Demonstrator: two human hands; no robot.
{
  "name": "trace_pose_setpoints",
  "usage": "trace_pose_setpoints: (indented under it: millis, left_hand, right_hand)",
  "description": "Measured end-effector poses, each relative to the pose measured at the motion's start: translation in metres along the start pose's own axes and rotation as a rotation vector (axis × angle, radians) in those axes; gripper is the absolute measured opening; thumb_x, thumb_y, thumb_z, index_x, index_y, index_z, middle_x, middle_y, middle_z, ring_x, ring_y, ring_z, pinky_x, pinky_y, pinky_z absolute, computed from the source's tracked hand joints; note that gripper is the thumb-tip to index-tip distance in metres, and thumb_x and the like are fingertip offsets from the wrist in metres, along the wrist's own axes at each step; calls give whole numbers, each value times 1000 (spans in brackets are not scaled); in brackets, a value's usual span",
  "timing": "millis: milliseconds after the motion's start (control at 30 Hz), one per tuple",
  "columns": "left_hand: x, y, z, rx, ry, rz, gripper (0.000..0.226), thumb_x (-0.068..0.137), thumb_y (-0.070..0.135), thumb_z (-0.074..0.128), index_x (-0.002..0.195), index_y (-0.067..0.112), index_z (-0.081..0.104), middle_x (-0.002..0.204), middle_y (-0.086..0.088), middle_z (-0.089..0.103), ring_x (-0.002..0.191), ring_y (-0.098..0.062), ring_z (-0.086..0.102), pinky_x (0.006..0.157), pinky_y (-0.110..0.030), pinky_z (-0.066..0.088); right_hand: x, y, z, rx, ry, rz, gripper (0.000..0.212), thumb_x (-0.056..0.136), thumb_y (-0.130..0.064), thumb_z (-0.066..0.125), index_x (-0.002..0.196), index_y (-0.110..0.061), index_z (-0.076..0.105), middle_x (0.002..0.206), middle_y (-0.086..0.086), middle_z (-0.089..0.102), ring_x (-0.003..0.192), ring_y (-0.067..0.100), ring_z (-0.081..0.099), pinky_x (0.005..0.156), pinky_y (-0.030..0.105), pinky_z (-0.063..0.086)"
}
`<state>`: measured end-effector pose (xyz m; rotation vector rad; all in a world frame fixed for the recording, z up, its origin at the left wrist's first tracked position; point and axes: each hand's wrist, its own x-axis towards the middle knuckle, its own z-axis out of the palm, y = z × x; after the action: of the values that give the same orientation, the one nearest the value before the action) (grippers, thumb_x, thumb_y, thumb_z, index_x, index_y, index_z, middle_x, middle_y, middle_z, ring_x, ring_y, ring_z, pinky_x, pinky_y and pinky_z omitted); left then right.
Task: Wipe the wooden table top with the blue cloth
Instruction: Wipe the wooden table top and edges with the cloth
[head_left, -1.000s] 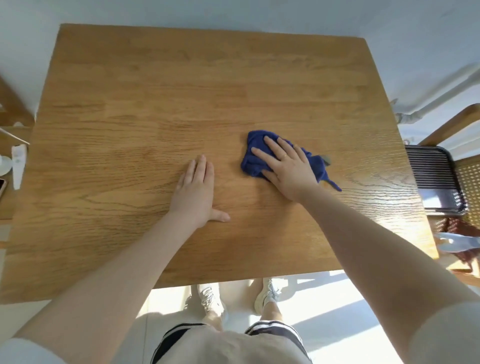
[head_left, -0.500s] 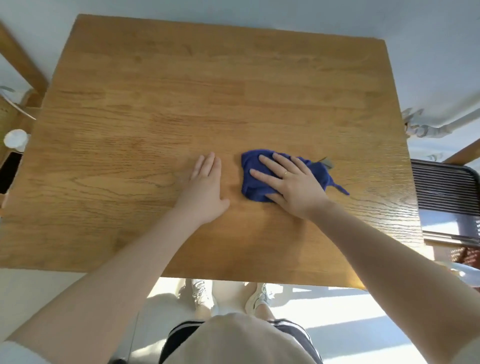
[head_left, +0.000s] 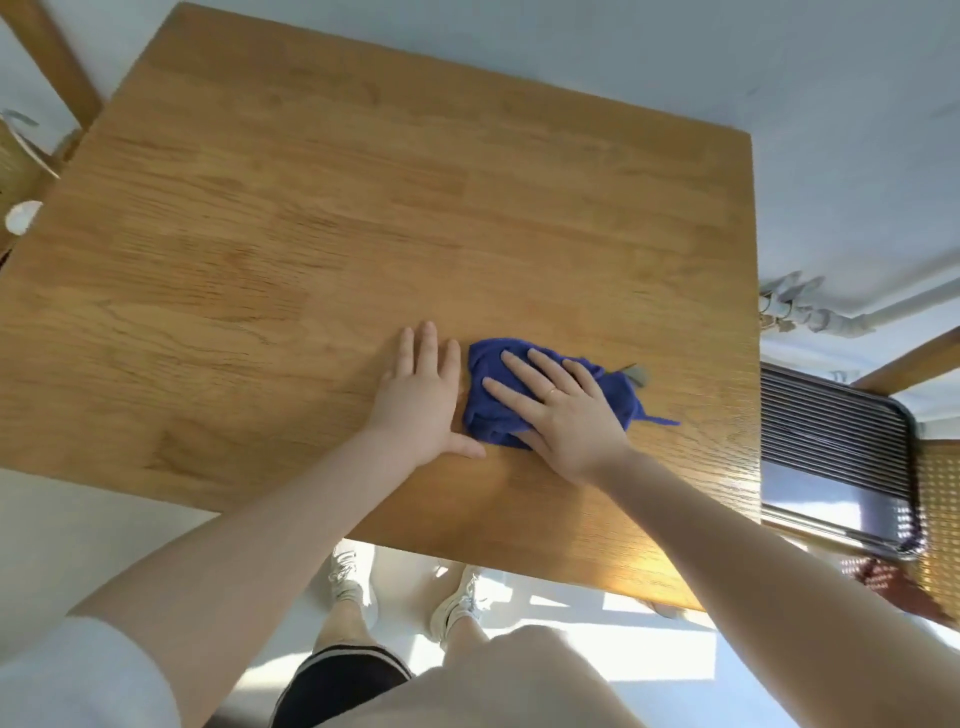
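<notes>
The wooden table top (head_left: 322, 218) spreads bare toward ten and twelve o'clock. The blue cloth (head_left: 493, 400) lies near its five-o'clock edge, under the flat, straight-fingered right hand (head_left: 566, 415). The left hand (head_left: 421, 400) rests flat, just beside the cloth at nine o'clock.

Hands and cloth lying on the table top

The cloth (head_left: 550, 395) is lying on the table (head_left: 311, 234), right of centre and nearer the front edge. The right hand (head_left: 561, 415) is lying flat on the cloth; the left hand (head_left: 421, 400) is resting on the table just left of it. A tray (head_left: 831, 447) is sitting right of the table.
</notes>
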<state>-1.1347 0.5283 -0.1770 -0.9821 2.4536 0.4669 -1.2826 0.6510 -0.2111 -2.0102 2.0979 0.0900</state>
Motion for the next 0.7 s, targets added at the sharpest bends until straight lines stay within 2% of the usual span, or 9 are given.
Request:
trace_pose_setpoints:
  millis: [100, 200, 333, 400, 467, 533, 600, 700]
  left_hand:
    - [2, 0, 0, 15, 24, -14, 123, 65, 65, 67, 149, 14, -7, 155, -12, -19, 144, -31, -14, 115, -43, 15]
    - [3, 1, 2, 23, 12, -26, 126, 63, 65, 69, 148, 16, -10, 155, -12, -20, 144, -30, -13, 115, -43, 13]
    - [3, 4, 2, 33, -9, -40, 122, 66, 65, 67, 148, 24, -14, 154, -14, -23, 143, -31, -14, 116, -43, 3]
    - [2, 5, 2, 55, -8, -36, 121, 66, 65, 66, 148, 24, -13, 153, -15, -23, 143, -32, -14, 116, -43, 0]
    - [2, 5, 5, 64, -3, -44, 119, 67, 65, 65, 148, 25, -13, 154, -15, -23, 143, -32, -14, 116, -43, -1]
    - [5, 6, 3, 74, 2, -50, 119, 67, 65, 65, 148, 25, -12, 154, -16, -22, 143, -33, -14, 116, -44, -1]
    - [4, 7, 0, 84, -19, -52, 120, 67, 65, 66, 148, 23, -12, 154, -17, -21, 143, -34, -13, 117, -44, -1]
    - [6, 9, -2, 86, -35, -54, 120, 68, 64, 66, 148, 22, -13, 153, -18, -22, 143, -35, -13, 117, -45, 1]
  right_hand:
    - [29, 25, -10, 10, -8, 19, 53, 89, -49, 24, 141, -37, 31, 151, 1, 31, 138, 28, 30, 109, 49, 25]
    - [62, 49, -18, 48, 35, 243, 48, 97, -44, 29, 144, -40, 18, 157, -4, 14, 144, 22, 10, 114, 44, 10]
    - [78, 52, -23, 107, 92, 376, 47, 98, -38, 31, 144, -41, 19, 157, -2, 13, 144, 22, 7, 115, 43, 7]
    - [60, 38, -18, 114, 97, 352, 48, 97, -32, 35, 143, -40, 22, 156, -1, 15, 144, 23, 9, 115, 44, 7]
    - [29, 21, -8, 85, 93, 218, 51, 95, -27, 38, 142, -39, 25, 155, 1, 19, 143, 26, 15, 114, 47, 10]
    - [2, 14, -1, 58, 82, 69, 51, 90, -30, 34, 140, -38, 32, 151, 3, 30, 139, 31, 28, 110, 52, 20]
    - [-9, 20, 0, 55, 41, -2, 51, 86, -34, 30, 137, -36, 37, 147, 5, 38, 134, 32, 36, 106, 53, 26]
    - [4, 32, -5, 77, 60, 103, 51, 89, -39, 25, 139, -39, 35, 151, 1, 31, 139, 29, 28, 110, 50, 20]
